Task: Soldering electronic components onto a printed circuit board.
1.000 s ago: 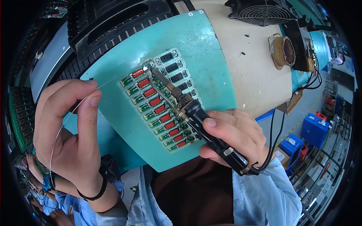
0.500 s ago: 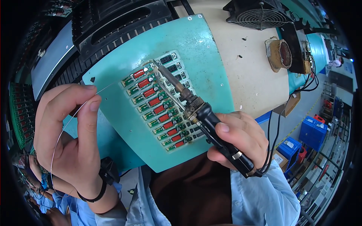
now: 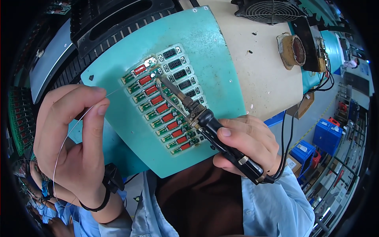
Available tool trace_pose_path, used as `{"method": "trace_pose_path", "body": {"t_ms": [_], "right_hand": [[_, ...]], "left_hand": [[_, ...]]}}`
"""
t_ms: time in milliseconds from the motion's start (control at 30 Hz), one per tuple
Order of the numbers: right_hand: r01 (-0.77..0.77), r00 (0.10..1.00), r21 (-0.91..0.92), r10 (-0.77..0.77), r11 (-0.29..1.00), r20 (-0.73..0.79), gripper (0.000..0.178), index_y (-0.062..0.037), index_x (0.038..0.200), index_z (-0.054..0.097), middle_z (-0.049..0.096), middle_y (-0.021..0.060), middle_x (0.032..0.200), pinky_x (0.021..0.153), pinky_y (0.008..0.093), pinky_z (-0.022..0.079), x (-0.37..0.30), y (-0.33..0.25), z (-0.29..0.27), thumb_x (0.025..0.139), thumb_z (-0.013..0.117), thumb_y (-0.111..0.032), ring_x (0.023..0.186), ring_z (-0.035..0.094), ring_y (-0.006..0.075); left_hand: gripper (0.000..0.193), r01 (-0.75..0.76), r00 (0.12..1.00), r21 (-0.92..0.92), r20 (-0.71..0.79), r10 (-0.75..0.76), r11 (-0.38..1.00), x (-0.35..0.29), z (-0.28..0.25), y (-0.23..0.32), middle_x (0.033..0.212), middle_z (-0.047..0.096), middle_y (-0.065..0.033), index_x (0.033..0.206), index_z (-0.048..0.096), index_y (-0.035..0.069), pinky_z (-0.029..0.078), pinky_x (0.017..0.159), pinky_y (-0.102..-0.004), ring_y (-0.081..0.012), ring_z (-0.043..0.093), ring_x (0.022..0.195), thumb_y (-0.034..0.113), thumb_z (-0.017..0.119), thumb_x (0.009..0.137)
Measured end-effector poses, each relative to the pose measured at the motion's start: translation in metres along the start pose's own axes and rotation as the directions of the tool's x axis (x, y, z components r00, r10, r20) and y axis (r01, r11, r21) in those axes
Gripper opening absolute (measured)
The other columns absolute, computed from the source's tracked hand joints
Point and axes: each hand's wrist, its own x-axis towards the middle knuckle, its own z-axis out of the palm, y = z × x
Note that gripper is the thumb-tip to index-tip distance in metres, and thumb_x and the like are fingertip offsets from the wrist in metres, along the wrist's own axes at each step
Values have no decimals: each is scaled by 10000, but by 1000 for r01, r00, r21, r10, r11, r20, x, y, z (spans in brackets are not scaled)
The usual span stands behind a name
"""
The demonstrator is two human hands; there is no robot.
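A thin solder wire (image 3: 60, 152) is pinched between the thumb and forefinger of my left hand (image 3: 73, 134), beside the left edge of a teal plate (image 3: 136, 144). Its free end points toward the boards, and its tail hangs past my wrist. Set in the plate is a slanting row of several small green circuit boards (image 3: 151, 90) with red parts and black digit displays. My right hand (image 3: 252, 140) grips the black handle of a soldering iron (image 3: 215, 124) that has a thin metal tube alongside. The iron's tip is over the upper boards; whether it touches is unclear.
At the back right sit a black fan with a grille (image 3: 272, 14) and a brown ring-shaped piece (image 3: 291, 50). Black slotted racks (image 3: 118, 23) border the back left. Green boards (image 3: 19, 118) stand far left. Cables (image 3: 283, 146) trail from the iron, near blue bins (image 3: 327, 134).
The iron's tip has shifted from the topmost board down to a lower one, uncovering the upper displays. The plate appears slightly higher and further left. My left hand keeps its pinch.
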Motion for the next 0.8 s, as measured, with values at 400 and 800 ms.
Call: {"method": "trace_pose_path", "body": {"t_ms": [400, 800], "right_hand": [[-20, 1000, -17, 20, 1000, -3, 542, -3, 1269, 649, 739, 223, 1066, 729, 404, 574, 0, 1, 4, 896, 846, -342, 842, 744, 338], [11, 997, 19, -9, 1000, -81, 509, 18, 1262, 700, 748, 178, 1047, 668, 327, 568, 3, 2, 9, 872, 855, -272, 764, 727, 247]], "left_hand": [[145, 62, 995, -41, 81, -58, 997, 0, -2, -2, 1037, 711, -137, 1046, 716, -21, 535, 821, -282, -206, 681, 950, -85, 719, 915], [147, 14, 997, -64, 74, -9, 998, 2, 2, -7, 1034, 714, -136, 1049, 718, -28, 540, 811, -276, -200, 685, 938, -87, 719, 914]]}}
